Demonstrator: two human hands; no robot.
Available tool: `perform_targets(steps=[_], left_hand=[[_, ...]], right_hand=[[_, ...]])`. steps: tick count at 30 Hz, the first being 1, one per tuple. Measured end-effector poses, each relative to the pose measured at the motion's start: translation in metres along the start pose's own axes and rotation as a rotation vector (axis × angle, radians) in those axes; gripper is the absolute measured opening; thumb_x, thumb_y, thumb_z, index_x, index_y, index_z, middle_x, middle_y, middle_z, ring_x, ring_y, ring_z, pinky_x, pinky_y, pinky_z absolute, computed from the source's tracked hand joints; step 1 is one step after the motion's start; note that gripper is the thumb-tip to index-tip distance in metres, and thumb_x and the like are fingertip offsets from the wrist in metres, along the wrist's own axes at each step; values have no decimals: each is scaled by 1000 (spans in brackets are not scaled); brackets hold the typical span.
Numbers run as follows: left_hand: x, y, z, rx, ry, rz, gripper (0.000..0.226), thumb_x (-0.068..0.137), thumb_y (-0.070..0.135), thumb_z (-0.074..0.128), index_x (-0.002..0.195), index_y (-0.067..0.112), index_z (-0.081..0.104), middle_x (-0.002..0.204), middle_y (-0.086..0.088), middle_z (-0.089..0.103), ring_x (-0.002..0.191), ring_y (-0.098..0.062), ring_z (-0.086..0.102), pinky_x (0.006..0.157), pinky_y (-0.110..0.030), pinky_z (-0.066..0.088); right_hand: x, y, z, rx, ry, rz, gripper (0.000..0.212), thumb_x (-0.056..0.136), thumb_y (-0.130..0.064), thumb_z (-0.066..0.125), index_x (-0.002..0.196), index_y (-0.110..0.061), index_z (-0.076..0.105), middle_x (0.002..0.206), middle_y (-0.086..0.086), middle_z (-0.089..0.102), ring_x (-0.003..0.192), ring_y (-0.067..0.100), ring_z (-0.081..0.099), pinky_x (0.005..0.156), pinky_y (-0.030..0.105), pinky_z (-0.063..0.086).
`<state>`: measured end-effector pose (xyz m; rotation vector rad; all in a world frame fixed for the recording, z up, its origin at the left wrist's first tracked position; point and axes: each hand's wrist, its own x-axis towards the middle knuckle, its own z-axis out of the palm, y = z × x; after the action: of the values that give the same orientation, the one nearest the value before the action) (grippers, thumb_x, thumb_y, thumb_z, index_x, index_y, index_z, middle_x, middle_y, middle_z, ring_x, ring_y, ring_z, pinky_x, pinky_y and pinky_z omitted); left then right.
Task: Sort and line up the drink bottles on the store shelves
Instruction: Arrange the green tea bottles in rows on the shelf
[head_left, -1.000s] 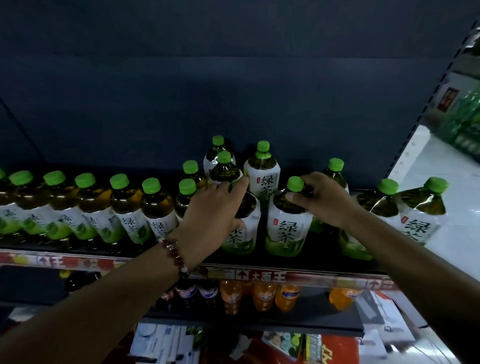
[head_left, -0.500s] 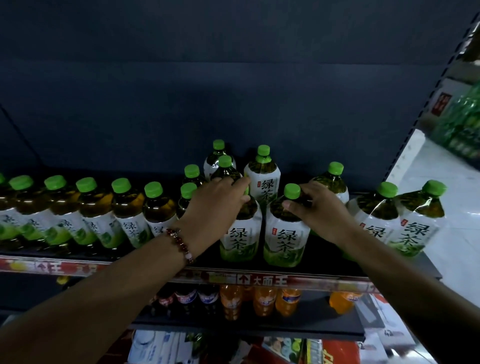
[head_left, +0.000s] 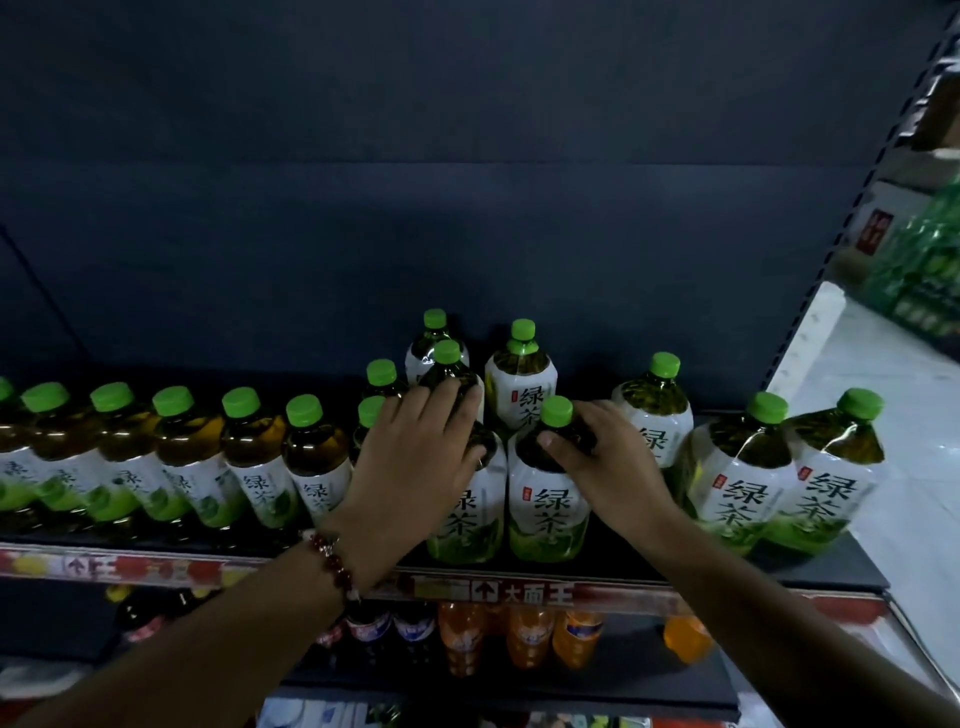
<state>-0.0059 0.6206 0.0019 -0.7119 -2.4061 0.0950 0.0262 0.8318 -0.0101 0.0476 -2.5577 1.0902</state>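
Two large green-tea bottles with white labels stand side by side near the front of the dark shelf (head_left: 810, 571). My left hand (head_left: 415, 462) curls over the top of the left bottle (head_left: 467, 519), hiding its cap. My right hand (head_left: 608, 462) grips the neck and shoulder of the right bottle (head_left: 548, 514), just below its green cap. Several smaller green-tea bottles (head_left: 239, 457) form a row to the left. More large bottles stand behind (head_left: 522, 369) and to the right (head_left: 743, 467).
A red price strip (head_left: 493, 590) runs along the shelf's front edge. On the lower shelf stand orange soda bottles (head_left: 524, 634) and dark cola bottles (head_left: 369, 623). The dark back panel (head_left: 467, 208) rises behind. A perforated upright (head_left: 852, 223) bounds the shelf at right.
Both hands have slid the two front bottles closer to the shelf's front edge and slightly left. They now stand closer together.
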Motion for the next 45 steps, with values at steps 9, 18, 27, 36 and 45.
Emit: perform_targets(steps=[9,18,27,36,45], left_hand=[[-17,-6,7,14,-84,62,85,86,61,56,148,8,31,151,-13,41,144,-33,28,119,-51,8],[-18,-9,17,4,-100,72,82,85,62,40,149,11,33,154,-8,38,147,-32,23,119,-52,10],[-18,-9,24,-34,-60,57,81,86,60,39,151,13,28,156,-6,34,148,-30,19,119,-49,10],[-20,-8,27,-63,-45,55,82,85,60,43,151,13,28,155,-7,36,148,-31,20,118,-50,12],[-19,-12,21,-55,-49,57,80,87,63,43,149,13,38,153,-8,41,147,-34,22,119,-51,9]], right_hand=[[36,-22,-45,160,-216,111,42,92,-50,57,127,-28,60,113,-12,67,103,5,63,93,32,51],[178,-19,-7,-346,-505,27,67,93,-30,63,152,-27,33,155,4,38,139,23,39,109,31,34],[173,-12,-17,-571,-506,-133,28,94,-36,62,111,-14,66,101,1,65,99,22,62,80,32,46],[141,-16,-41,-553,-581,-146,37,93,-38,63,121,-15,67,115,1,68,105,18,62,95,36,48],[157,-54,-33,-452,-523,-128,60,94,-54,53,145,-22,46,142,1,55,130,19,50,106,29,37]])
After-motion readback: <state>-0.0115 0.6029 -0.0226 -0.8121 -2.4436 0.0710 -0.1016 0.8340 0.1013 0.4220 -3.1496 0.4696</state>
